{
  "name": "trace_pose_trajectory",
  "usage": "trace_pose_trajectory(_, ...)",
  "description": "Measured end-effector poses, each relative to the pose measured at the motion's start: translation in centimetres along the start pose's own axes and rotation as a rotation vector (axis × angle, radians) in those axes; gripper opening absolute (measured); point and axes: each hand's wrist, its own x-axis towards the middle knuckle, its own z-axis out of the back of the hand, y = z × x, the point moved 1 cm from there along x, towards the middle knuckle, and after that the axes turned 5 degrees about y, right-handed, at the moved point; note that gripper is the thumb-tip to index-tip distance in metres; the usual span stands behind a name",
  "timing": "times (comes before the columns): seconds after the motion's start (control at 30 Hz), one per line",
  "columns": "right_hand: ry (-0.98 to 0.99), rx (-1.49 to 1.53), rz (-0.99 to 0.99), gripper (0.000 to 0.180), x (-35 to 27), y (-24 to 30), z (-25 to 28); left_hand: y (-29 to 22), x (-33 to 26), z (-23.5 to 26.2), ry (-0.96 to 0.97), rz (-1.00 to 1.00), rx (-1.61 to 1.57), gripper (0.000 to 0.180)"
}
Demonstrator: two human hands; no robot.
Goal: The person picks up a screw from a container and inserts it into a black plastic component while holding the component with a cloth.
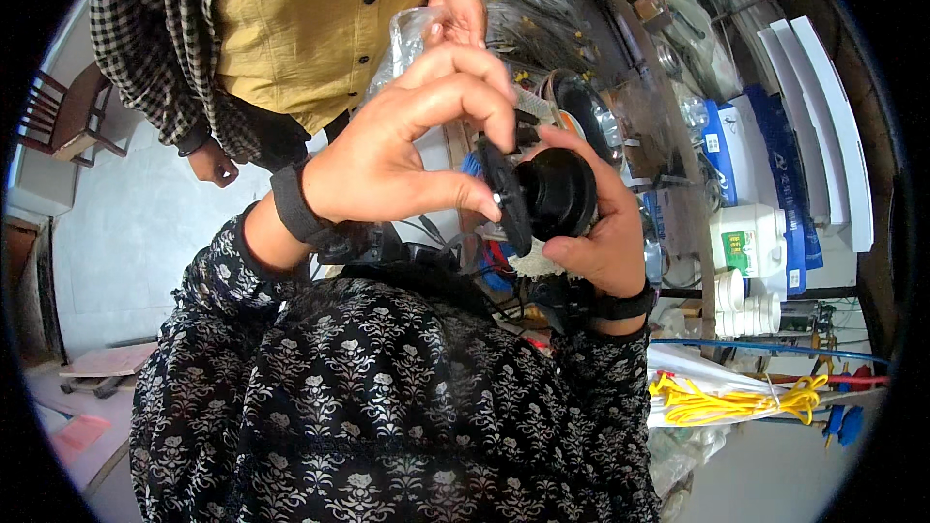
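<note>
Raised in front of my chest, my left hand (397, 155) pinches a thin black disc (506, 196) edge-on between thumb and fingers. A small light spot shows on the disc near my thumb tip. My right hand (615, 223) curls round a thicker black round part (560, 192) with a stepped, cup-like shape. The two black pieces sit face to face, very close together; whether they are joined I cannot tell. Some right-hand fingers are hidden behind the round part.
Across from me stands a person in a tan shirt (291, 29), one hand (460, 10) by a clear plastic bag (412, 34). Cluttered goods fill the right side: bundled cables (533, 15), a white jug (746, 242), white cups (746, 315), yellow cord (736, 402). A wooden chair (73, 116) stands left.
</note>
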Motion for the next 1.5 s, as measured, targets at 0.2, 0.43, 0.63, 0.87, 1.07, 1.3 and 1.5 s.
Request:
trace_pose_trajectory(0.2,0.145,0.084,0.024,0.083,0.4,-0.7,1.2,-0.5,-0.5,-1.0,0.148,0.059,-0.22,0.011)
trace_pose_trajectory(0.43,0.252,0.231,0.092,0.084,1.8,-1.6,2.2,0.2,-1.4,-1.5,0.085,0.108,-0.197,0.009)
trace_pose_trajectory(0.63,0.364,0.055,0.055,0.079,2.7,-0.7,3.1,0.0,-1.4,-1.6,0.068,0.196,-0.269,0.012)
trace_pose_trajectory(0.87,0.484,-0.246,0.248,0.075,4.1,0.2,3.9,-0.1,-1.7,-1.7,0.055,0.231,-0.314,0.026)
trace_pose_trajectory(1.07,0.529,-0.327,0.357,0.075,4.4,0.6,4.2,-0.3,-1.6,-1.6,0.065,0.274,-0.345,0.026)
trace_pose_trajectory(1.3,0.551,-0.313,0.464,0.071,4.8,0.8,4.1,0.1,-1.8,-1.6,0.049,0.304,-0.373,0.028)
trace_pose_trajectory(1.5,0.539,-0.365,0.453,0.072,4.5,1.2,4.0,0.3,-2.1,-1.6,0.047,0.278,-0.334,0.029)
